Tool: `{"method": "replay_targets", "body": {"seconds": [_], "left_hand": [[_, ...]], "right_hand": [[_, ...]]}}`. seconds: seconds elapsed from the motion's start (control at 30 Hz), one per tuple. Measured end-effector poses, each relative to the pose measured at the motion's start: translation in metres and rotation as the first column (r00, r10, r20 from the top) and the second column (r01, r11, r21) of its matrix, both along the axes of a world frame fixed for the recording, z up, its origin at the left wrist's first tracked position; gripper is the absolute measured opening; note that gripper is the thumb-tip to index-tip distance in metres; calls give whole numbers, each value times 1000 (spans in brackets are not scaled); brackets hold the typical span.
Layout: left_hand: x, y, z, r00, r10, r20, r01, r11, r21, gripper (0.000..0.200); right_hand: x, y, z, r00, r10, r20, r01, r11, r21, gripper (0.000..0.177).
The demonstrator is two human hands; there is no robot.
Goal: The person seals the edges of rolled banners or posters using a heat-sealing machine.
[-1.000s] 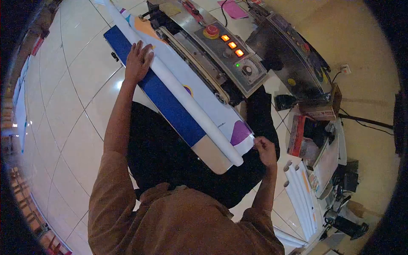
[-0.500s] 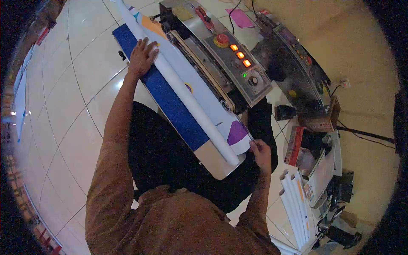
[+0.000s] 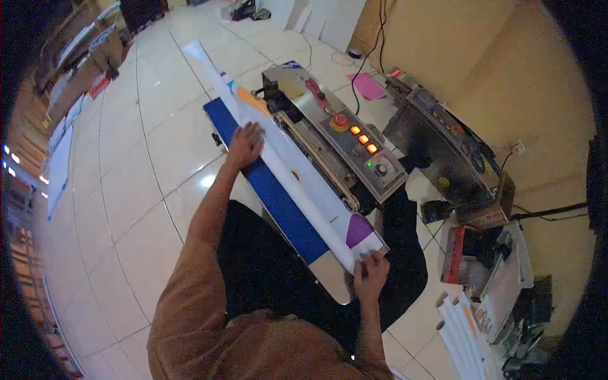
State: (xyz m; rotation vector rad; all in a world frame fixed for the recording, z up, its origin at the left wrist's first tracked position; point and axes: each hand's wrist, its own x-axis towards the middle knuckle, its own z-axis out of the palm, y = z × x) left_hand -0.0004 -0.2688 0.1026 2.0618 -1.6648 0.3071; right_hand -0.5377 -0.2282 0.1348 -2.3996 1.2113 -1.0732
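A white printed sheet (image 3: 360, 233) with purple and orange patches lies lengthwise on the blue conveyor belt (image 3: 273, 195) of a sealing machine, its near side rolled into a long white tube (image 3: 297, 193). My left hand (image 3: 246, 147) rests on the tube toward its far half, fingers spread over it. At the near end, my right hand (image 3: 372, 277) has its fingers bent around the sheet's corner and the end of the roll. The sheet's far edge lies along the sealer's band (image 3: 316, 155).
The sealer's control panel (image 3: 364, 149) has lit orange switches and a red button. Behind it stands a second similar machine (image 3: 446, 142). Several white rolled tubes (image 3: 459, 329) lie on the floor at right, near a red-and-white box (image 3: 453, 253). Pink paper (image 3: 367, 87) lies beyond.
My right hand has moved from the sheet's outer corner inward to the roll's near end. My left hand stays on the roll. The camera view has shifted, showing more floor beyond.
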Motion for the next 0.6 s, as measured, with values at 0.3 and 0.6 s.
{"method": "replay_targets", "body": {"seconds": [0.3, 0.6], "left_hand": [[-156, 46, 41, 949, -300, -100, 304, 952, 27, 35], [-217, 66, 42, 923, -293, -248, 302, 953, -3, 31]], "right_hand": [[22, 11, 14, 974, 212, -81, -191, 958, 216, 31], [44, 13, 13, 959, 264, -103, -242, 953, 184, 32]]}}
